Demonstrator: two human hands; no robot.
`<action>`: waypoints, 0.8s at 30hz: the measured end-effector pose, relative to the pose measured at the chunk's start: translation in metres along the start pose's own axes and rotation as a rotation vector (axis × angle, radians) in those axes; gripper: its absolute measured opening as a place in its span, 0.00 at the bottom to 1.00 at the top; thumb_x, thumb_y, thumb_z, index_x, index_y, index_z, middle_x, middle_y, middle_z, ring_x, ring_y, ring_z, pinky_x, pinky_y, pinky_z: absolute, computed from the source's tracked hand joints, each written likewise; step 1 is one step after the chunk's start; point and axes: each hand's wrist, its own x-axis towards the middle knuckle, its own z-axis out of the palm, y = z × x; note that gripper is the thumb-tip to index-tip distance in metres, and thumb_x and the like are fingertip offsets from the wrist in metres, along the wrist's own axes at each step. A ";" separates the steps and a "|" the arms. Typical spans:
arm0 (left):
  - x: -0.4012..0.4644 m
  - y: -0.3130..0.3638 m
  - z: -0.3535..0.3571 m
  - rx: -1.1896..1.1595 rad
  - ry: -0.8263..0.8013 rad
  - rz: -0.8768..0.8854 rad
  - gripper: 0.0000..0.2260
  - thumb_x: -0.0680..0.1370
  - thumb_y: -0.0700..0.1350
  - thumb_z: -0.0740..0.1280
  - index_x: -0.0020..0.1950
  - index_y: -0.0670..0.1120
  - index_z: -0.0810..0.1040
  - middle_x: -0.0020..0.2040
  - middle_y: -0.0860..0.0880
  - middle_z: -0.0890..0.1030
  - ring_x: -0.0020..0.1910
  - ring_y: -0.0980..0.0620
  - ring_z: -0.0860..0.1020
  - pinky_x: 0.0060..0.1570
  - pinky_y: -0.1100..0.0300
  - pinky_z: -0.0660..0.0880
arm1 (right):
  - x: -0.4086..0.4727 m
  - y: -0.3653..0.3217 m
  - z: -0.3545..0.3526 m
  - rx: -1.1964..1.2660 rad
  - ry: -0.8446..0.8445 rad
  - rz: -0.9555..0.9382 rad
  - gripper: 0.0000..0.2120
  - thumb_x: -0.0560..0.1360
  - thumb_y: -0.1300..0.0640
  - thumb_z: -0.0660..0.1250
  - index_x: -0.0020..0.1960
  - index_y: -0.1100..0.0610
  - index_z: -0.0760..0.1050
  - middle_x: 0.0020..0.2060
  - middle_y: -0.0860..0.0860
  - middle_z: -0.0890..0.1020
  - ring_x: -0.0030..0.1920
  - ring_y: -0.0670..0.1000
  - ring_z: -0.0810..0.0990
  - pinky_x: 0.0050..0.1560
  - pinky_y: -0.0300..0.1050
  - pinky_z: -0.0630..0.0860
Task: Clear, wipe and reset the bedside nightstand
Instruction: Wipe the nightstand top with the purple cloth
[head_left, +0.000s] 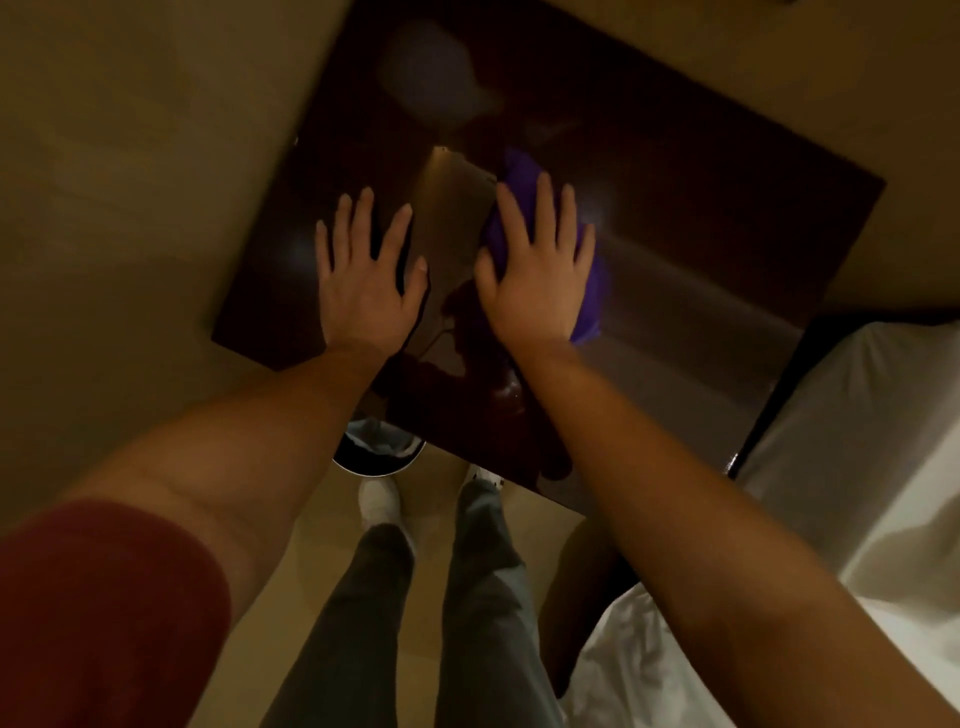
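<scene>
The dark glossy nightstand top (675, 218) fills the upper middle of the view and reflects the room lights. My left hand (363, 275) lies flat on it, fingers spread and straight, with nothing under it. My right hand (540, 270) presses flat on a purple cloth (592, 306), which shows beyond the fingertips and along the hand's right side. Both hands are side by side near the middle of the top.
A round bin (376, 452) with a dark liner stands on the floor under the nightstand's near corner. White bedding (852, 467) lies to the right. My legs and white shoes stand on beige floor (104, 208) in front.
</scene>
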 end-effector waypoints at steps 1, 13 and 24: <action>0.001 -0.001 -0.001 0.003 0.001 0.005 0.26 0.84 0.60 0.52 0.81 0.55 0.58 0.83 0.42 0.56 0.82 0.41 0.53 0.79 0.38 0.52 | -0.014 0.005 0.001 0.006 0.005 0.005 0.31 0.78 0.40 0.59 0.81 0.44 0.61 0.81 0.55 0.61 0.81 0.62 0.56 0.78 0.68 0.57; 0.001 -0.005 0.004 -0.007 0.011 0.006 0.26 0.84 0.60 0.52 0.82 0.54 0.58 0.83 0.41 0.56 0.82 0.39 0.54 0.79 0.37 0.52 | 0.024 0.083 -0.026 -0.123 -0.001 0.292 0.35 0.79 0.39 0.56 0.83 0.48 0.55 0.83 0.58 0.56 0.82 0.62 0.53 0.80 0.61 0.54; 0.003 0.002 -0.001 0.048 -0.033 0.002 0.28 0.83 0.61 0.51 0.82 0.54 0.57 0.83 0.41 0.55 0.82 0.40 0.52 0.79 0.38 0.52 | 0.152 -0.046 -0.003 -0.072 0.014 0.038 0.34 0.77 0.39 0.53 0.82 0.44 0.58 0.83 0.53 0.58 0.82 0.59 0.56 0.79 0.58 0.55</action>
